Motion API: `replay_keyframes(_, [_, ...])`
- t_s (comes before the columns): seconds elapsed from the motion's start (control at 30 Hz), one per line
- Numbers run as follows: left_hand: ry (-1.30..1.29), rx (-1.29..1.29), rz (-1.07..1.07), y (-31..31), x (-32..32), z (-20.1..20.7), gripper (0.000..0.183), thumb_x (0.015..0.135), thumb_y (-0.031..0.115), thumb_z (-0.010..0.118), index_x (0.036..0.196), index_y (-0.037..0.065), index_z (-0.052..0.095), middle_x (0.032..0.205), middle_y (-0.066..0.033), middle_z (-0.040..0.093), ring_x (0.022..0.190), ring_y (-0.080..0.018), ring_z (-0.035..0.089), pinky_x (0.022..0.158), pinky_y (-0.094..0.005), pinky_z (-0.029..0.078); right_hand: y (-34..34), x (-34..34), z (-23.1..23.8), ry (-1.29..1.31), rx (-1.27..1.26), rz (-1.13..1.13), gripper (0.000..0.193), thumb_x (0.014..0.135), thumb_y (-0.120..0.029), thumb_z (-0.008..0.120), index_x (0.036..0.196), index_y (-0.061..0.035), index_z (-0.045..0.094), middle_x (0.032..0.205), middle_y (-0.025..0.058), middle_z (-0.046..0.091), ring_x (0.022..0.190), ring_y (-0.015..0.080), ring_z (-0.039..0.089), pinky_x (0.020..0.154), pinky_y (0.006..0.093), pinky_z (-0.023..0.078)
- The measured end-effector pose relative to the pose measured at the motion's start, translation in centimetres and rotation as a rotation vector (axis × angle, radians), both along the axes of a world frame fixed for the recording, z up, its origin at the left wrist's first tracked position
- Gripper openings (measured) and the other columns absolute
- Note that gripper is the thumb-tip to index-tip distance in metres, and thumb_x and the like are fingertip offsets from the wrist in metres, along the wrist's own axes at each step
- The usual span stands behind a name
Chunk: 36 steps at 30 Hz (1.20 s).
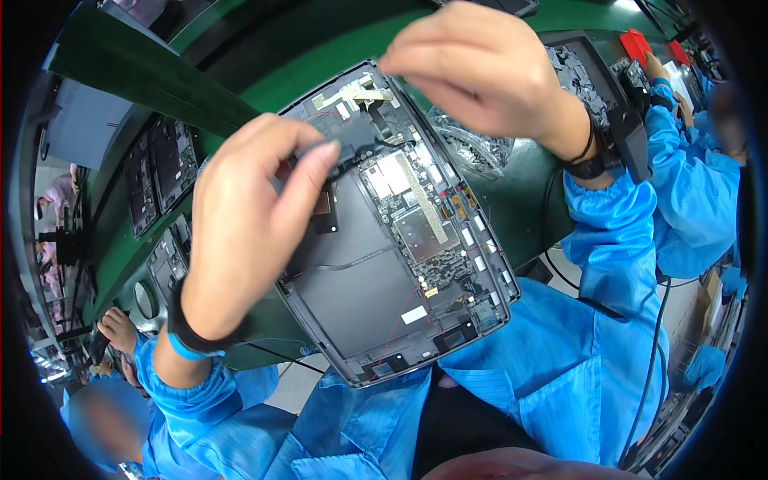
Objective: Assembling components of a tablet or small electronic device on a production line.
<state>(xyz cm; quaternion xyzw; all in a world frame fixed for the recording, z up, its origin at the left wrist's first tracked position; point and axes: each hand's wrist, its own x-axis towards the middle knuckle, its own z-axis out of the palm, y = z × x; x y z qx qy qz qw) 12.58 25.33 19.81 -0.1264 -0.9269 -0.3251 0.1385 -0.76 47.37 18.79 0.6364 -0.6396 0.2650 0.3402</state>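
An opened tablet-like housing [344, 304] lies tilted in front of me, its circuit board [428, 236] exposed along the right side. My left hand [248, 216] reaches over its left edge, with thumb and fingers closed on a dark, blurred part [352, 144] above the upper half. Pale tape strips [364, 96] and a black flat cable [384, 128] show near the top of the housing. Off its upper right corner, my right hand [480, 72] is raised, fingertips pinched together; whatever they may hold is too small or blurred to name.
Right of the housing lies a clear plastic bag [476, 148] of small parts, near a dark tray [580, 72] with many pieces. More opened housings [160, 172] lie at left, under a green beam [148, 76]. A co-worker's blue sleeve [688, 200] is at right.
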Motion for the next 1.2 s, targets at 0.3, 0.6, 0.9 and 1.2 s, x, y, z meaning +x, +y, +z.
replay_keyframes(0.3, [-0.372, 0.275, -0.313, -2.2, -3.3, 1.9, 0.020, 0.095, 0.017, 0.060, 0.093, -0.003, 0.063, 0.076, 0.0003, 0.061, 0.070, -0.0051, 0.051, 0.063, -0.0229, 0.044, -1.9, 1.2, 0.1, 0.438, -0.009, 0.079, 0.032, 0.070, -0.011, 0.067, 0.101, -0.0087, 0.069, 0.112, 0.0065, 0.067, 0.077, 0.0188, 0.062, 0.060, 0.0289, 0.048])
replay_keyframes(0.6, [0.098, 0.059, -0.229, -1.4, -2.4, 3.0, 0.015, 0.083, -0.009, 0.062, 0.097, -0.004, 0.066, 0.094, -0.0056, 0.066, 0.078, -0.0087, 0.062, 0.068, -0.0208, 0.051, -0.3, 2.7, 1.1, -0.217, -0.040, 0.105, 0.034, 0.072, -0.005, 0.076, 0.105, -0.0026, 0.068, 0.109, 0.0115, 0.068, 0.081, 0.0252, 0.064, 0.071, 0.0339, 0.052])
replay_keyframes(0.9, [0.155, 0.166, -0.311, -1.4, -4.0, 2.2, 0.026, 0.084, -0.009, 0.058, 0.108, -0.004, 0.064, 0.107, -0.0115, 0.065, 0.098, -0.0161, 0.064, 0.086, -0.0271, 0.052, -1.7, 2.3, -0.4, 0.306, -0.202, -0.088, 0.022, 0.069, -0.007, 0.076, 0.089, -0.0064, 0.070, 0.100, 0.0051, 0.070, 0.068, 0.0147, 0.063, 0.055, 0.0255, 0.047])
replay_keyframes(1.2, [0.094, 0.047, -0.136, -2.3, -3.6, 2.1, 0.038, 0.086, -0.001, 0.055, 0.123, -0.001, 0.060, 0.113, -0.0112, 0.066, 0.106, -0.0169, 0.062, 0.093, -0.0291, 0.047, -1.8, 4.5, 1.0, -0.031, -0.065, -0.177, 0.022, 0.074, 0.001, 0.073, 0.096, -0.0014, 0.071, 0.099, 0.0118, 0.072, 0.071, 0.0189, 0.065, 0.062, 0.0274, 0.051])
